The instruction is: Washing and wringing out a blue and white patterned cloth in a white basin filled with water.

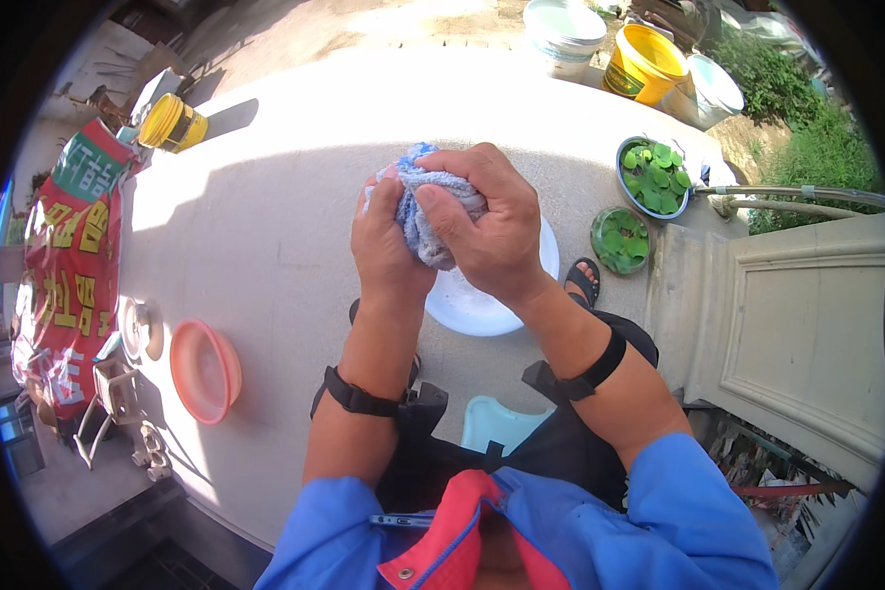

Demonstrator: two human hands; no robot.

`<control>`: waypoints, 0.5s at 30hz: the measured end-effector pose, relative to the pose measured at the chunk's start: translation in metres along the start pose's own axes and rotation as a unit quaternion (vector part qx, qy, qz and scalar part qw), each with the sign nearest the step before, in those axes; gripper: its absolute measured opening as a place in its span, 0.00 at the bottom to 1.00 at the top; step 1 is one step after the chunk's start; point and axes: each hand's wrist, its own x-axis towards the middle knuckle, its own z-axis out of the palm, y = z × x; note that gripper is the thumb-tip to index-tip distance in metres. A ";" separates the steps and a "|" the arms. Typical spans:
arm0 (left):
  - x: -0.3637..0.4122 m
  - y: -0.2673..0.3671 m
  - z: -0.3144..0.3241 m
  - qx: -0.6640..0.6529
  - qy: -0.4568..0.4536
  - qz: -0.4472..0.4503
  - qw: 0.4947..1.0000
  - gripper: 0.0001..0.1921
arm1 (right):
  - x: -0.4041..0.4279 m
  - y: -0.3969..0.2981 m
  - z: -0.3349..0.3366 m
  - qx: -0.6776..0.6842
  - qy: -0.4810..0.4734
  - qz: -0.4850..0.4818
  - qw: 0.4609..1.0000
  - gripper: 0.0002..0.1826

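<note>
Both of my hands grip a bunched blue and white terry cloth (431, 214), held up in front of me. My left hand (389, 236) presses it from the left, its fingers mostly hidden behind the cloth. From the right, my right hand (490, 214) wraps over it with the fingers curled and the thumb on the near side. Beneath the hands, on the ground, stands a white basin (468, 306), partly covered by my hands and forearm; what it holds is hard to make out.
A pink plastic basin (206, 372) lies to the left. A light blue plastic stool (503, 424) is by my legs. Two bowls of green plants, one blue-rimmed (653, 177) and one clear (619, 240), stand at right. Buckets, one yellow (645, 63), line the far edge; another yellow bucket (173, 124) is far left.
</note>
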 end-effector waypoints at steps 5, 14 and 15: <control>0.011 0.010 0.004 0.050 -0.039 0.140 0.988 0.11 | -0.021 -0.003 0.033 0.040 0.122 0.150 0.980 0.11; -0.001 -0.015 0.012 0.208 0.005 0.206 0.956 0.07 | 0.005 -0.004 0.004 0.048 0.127 0.222 0.966 0.14; 0.000 -0.010 0.012 0.206 0.001 0.203 0.957 0.07 | -0.006 -0.008 0.014 0.043 0.108 0.186 0.976 0.14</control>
